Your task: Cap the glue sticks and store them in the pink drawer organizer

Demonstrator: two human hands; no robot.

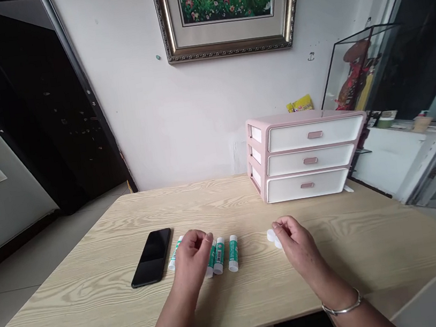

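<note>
My left hand (191, 256) hovers over a row of small tubes that look like glue sticks, its fingers curled and thumb against the index finger. Whatever it may hold is hidden. One glue stick (233, 253) with a green label and white ends lies just to its right. Beside that, another glue stick (219, 256) lies close to a partly covered one, and a further glue stick (175, 254) shows left of the hand. My right hand (297, 239) is closed in a pinch next to small white round caps (271, 235); I cannot make out anything between its fingertips.
A black phone (151, 258) lies left of the tubes on the wooden table (100, 310). At the back right stands a pink and white drawer unit (309, 159), with a yellow packet (301, 103) showing behind its top. A framed picture (232, 48) hangs on the wall.
</note>
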